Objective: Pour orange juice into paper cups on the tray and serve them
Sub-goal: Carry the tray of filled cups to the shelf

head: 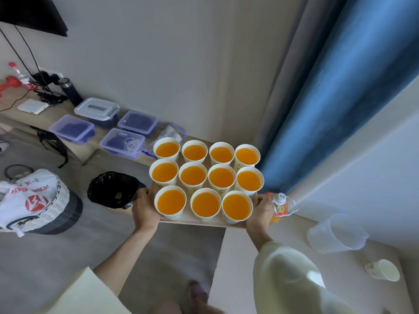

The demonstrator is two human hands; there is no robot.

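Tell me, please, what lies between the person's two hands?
In the head view, three juice-filled paper cups stand in a row on the tray, between the left hand and right hand gripping its ends.

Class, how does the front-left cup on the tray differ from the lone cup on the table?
The front-left cup stands upright on the tray; the lone cup lies on its side. The front-left cup holds orange juice; the lone cup looks empty. Both are white paper cups.

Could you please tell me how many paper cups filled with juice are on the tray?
11 filled cups on the tray: four in the far row, four in the middle row, three in the near row. None seems hidden. One empty cup lies apart, at right.
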